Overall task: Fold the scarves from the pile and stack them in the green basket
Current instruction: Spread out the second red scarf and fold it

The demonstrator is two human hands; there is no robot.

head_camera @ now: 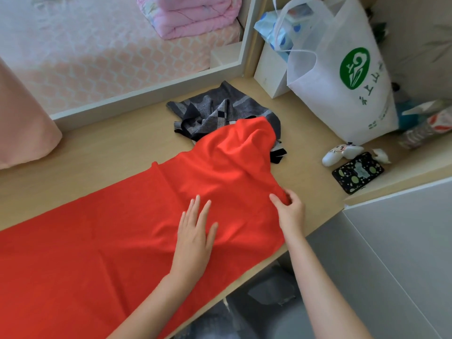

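While your right fingers (281,201) pinch a fold of the wide bright-red knitted scarf (122,241) near the worktop's front edge, your left hand (195,233) lies open and flat on the cloth just beside them. That scarf runs spread along the pale wooden worktop (122,148), no fold made yet by my reckoning. Its far end drapes over the crumpled grey-and-black patterned scarf (215,111) toward the back edge, untouched. No green basket shows, so stacking seems unstarted.

Two bare forearms without sleeves, watch or bracelet; left hand (195,231) and right hand (289,209) bare, no rings or gloves, fingernails short and unpainted.
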